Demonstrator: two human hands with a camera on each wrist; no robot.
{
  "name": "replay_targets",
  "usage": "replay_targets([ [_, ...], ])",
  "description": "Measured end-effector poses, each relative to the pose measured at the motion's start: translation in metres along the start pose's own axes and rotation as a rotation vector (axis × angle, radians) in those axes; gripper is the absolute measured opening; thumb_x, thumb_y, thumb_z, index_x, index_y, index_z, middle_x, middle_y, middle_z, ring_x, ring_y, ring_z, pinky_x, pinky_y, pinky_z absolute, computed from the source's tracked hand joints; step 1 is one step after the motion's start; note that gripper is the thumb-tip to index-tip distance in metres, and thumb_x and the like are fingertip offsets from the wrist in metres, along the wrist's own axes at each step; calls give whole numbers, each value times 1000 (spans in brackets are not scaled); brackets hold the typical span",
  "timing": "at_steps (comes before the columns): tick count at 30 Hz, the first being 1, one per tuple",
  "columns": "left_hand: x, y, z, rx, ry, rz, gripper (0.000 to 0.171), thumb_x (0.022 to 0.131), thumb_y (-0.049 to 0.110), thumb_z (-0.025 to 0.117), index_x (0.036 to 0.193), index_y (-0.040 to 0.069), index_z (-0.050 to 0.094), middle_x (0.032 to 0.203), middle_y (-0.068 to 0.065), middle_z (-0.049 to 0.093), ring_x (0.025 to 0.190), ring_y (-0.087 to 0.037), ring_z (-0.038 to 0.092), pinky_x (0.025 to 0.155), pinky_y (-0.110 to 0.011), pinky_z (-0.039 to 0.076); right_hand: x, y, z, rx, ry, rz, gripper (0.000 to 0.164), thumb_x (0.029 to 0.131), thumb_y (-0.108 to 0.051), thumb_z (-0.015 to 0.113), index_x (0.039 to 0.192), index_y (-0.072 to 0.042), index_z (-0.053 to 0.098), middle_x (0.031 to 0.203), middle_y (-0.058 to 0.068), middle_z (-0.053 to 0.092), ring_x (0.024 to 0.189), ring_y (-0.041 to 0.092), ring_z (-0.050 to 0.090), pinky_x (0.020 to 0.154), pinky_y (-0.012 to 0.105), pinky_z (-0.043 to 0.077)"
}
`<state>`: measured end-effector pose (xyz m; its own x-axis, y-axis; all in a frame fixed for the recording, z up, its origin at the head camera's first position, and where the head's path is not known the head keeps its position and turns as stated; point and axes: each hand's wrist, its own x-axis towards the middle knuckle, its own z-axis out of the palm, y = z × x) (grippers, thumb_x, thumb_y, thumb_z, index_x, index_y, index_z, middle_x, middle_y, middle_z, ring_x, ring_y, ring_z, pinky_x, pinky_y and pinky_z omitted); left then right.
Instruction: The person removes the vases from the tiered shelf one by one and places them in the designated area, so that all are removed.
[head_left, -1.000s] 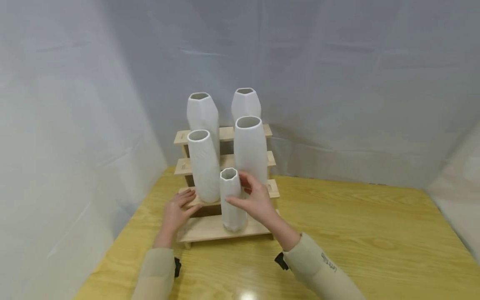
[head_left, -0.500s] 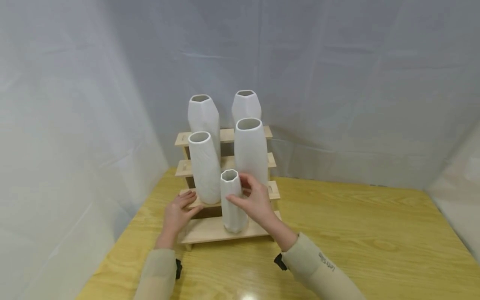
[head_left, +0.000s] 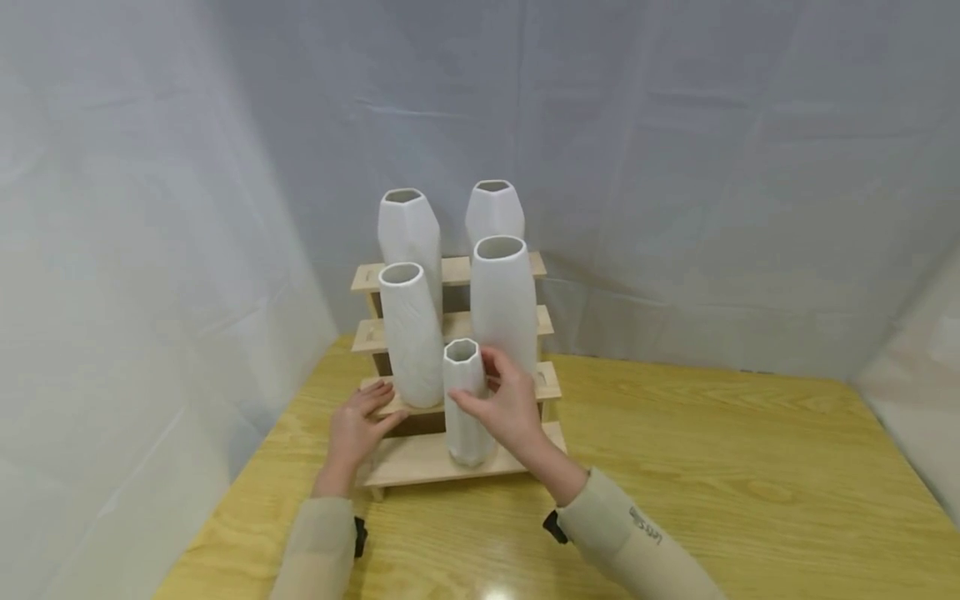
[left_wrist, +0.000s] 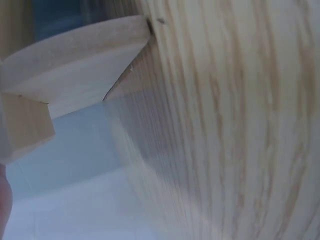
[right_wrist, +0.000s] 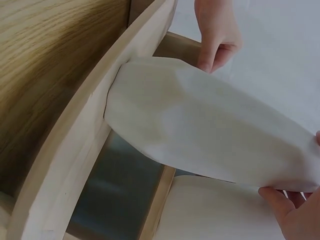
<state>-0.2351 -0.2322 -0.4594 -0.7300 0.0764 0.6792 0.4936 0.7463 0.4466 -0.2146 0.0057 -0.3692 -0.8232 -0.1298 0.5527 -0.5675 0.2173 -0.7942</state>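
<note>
The small white vase (head_left: 467,417), with a scalloped rim and fluted sides, stands upright on the lowest board of a stepped wooden stand (head_left: 408,460). My right hand (head_left: 510,404) grips its upper part, thumb at the front and fingers round the right side. In the right wrist view, that vase (right_wrist: 200,120) stretches from the board to the fingertips. At the left end of the board above, my left hand (head_left: 356,423) holds the stand, fingers on top and thumb at the front edge. The right wrist view also shows the left hand (right_wrist: 218,35) pinching there.
Behind the small vase, a textured white vase (head_left: 412,342) and a wider smooth one (head_left: 502,300) stand side by side. Two faceted vases, left (head_left: 408,229) and right (head_left: 495,208), stand farther back. The stand is on a yellow wood-grain table (head_left: 712,467) before pale sheeting (head_left: 675,167).
My right forearm has shifted slightly to the left. Both hands keep their holds, and the small vase stays on the lowest board.
</note>
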Motion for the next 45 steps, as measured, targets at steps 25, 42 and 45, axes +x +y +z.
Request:
replay_targets([
  [25, -5, -5, 2, 12, 40, 41, 42, 58, 14, 81, 92, -6, 66, 102, -16, 62, 98, -31, 57, 95, -50, 34, -13, -4, -77, -13, 158, 100, 50, 65, -2, 77, 108, 2, 53, 99, 15, 58, 86, 25, 56, 73, 38, 52],
  [42, -6, -6, 1, -11, 83, 59, 41, 56, 11, 82, 90, -6, 67, 101, -17, 63, 97, -32, 58, 97, -48, 33, -9, 11, -140, -138, 306, 155, 51, 65, -1, 76, 109, 7, 51, 102, 19, 57, 87, 24, 55, 73, 19, 50],
  [45, -6, -6, 0, -3, 73, 48, 41, 57, 13, 81, 91, -6, 67, 101, -16, 63, 98, -31, 57, 98, -45, 32, -9, 14, -148, -158, 325, 165, 52, 66, -1, 76, 111, 7, 51, 102, 20, 57, 88, 25, 54, 70, 11, 47],
])
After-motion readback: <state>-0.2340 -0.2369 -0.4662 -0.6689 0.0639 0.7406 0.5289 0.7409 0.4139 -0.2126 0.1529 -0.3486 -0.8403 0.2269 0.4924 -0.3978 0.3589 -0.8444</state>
